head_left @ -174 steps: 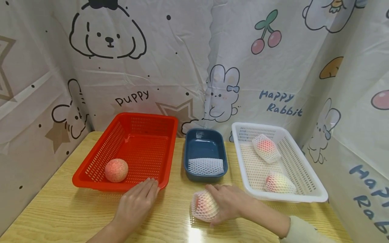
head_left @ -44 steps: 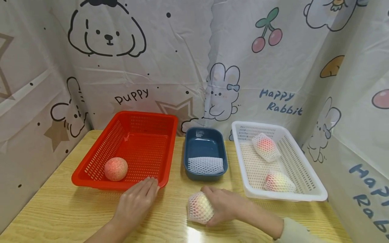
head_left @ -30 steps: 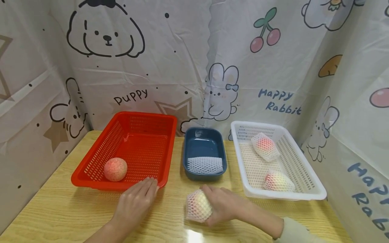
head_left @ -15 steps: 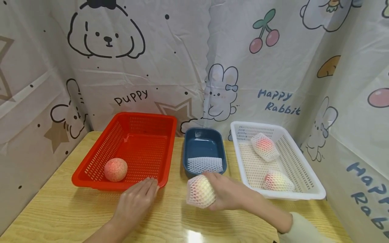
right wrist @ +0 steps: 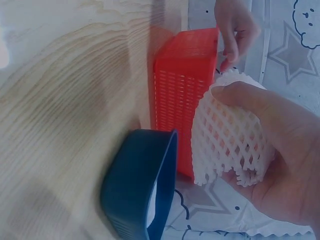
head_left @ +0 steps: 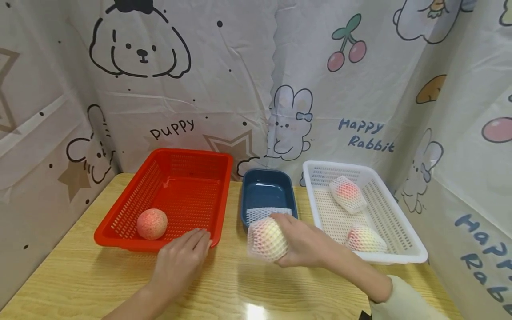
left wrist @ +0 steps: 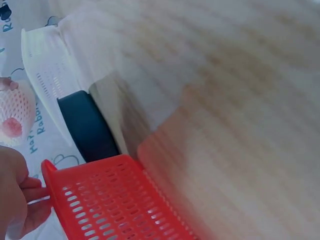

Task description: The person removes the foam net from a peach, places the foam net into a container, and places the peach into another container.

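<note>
Peach in white foam netting sits in the grasp of my right hand, thumb and fingers wrapped around it. I have it up off the wooden table at the near end of the blue tray, hiding part of that rim in the head view. Inside the tray lies a white foam sleeve. Left of the tray, my left hand rests its fingers on the near rim of a red basket, which holds one bare peach. Right of the tray stands a white basket with a farther netted peach and a nearer netted peach. Behind the tray hangs a cartoon-printed curtain.
</note>
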